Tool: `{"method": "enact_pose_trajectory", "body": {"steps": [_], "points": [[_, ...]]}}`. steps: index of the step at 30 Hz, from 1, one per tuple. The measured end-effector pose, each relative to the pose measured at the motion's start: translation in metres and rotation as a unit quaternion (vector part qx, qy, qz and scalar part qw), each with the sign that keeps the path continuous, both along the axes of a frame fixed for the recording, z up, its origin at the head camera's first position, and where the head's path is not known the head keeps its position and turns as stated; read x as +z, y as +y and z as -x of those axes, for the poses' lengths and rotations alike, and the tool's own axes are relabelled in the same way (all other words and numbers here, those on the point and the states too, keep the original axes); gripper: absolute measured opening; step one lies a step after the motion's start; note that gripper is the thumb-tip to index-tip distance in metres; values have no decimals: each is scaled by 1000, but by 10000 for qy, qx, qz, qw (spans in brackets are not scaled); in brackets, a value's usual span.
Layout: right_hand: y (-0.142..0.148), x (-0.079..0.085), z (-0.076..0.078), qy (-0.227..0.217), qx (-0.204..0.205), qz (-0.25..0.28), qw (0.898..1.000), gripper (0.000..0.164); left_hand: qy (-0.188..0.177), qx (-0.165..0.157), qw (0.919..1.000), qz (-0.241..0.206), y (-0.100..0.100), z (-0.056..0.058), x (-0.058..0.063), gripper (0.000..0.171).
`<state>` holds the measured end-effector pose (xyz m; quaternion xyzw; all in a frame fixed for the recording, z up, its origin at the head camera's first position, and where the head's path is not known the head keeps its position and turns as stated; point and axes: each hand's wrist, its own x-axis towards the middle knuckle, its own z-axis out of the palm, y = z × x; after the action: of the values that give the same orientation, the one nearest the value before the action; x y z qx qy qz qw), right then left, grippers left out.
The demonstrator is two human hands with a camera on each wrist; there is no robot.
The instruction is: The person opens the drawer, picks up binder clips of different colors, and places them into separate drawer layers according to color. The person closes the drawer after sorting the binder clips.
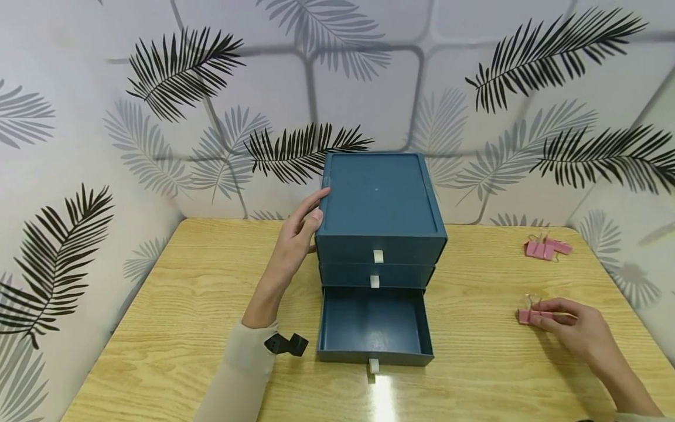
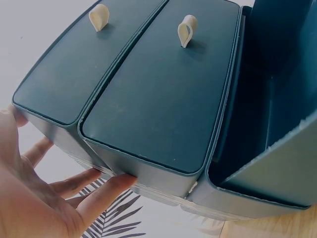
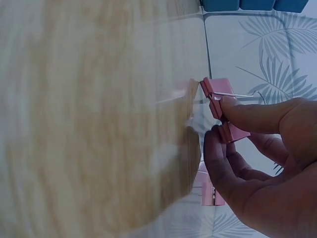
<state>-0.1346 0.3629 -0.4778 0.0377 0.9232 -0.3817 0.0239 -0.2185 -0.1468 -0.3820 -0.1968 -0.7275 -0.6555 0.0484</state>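
Note:
A dark blue three-drawer box (image 1: 377, 211) stands at the middle of the wooden table (image 1: 179, 293). Its bottom drawer (image 1: 373, 323) is pulled out and looks empty; the two upper drawers (image 2: 148, 94) are closed, each with a white tab. My left hand (image 1: 297, 240) rests with straight fingers (image 2: 101, 191) against the box's left side near the top. My right hand (image 1: 572, 325) pinches a pink binder clip (image 1: 529, 315) between thumb and fingers (image 3: 247, 116) down on the table at the right; the same clip (image 3: 223, 106) fills the right wrist view.
More pink binder clips (image 1: 545, 247) lie at the table's back right. A wall with leaf-pattern paper (image 1: 184, 70) closes in the back and both sides. A small black clip-like piece (image 1: 287, 344) sits at my left sleeve, beside the open drawer.

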Motion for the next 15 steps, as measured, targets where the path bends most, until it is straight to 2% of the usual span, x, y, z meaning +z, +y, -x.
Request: {"method": "enact_pose_trajectory", "body": {"steps": [5,15], "points": [[-3,1,1,294,86,14,9995,36,6,-26,10000,-56,0,0,1,46],[-15,13,1,942,108,160,9954,26,6,19,10000,18,0,0,0,46]]}}
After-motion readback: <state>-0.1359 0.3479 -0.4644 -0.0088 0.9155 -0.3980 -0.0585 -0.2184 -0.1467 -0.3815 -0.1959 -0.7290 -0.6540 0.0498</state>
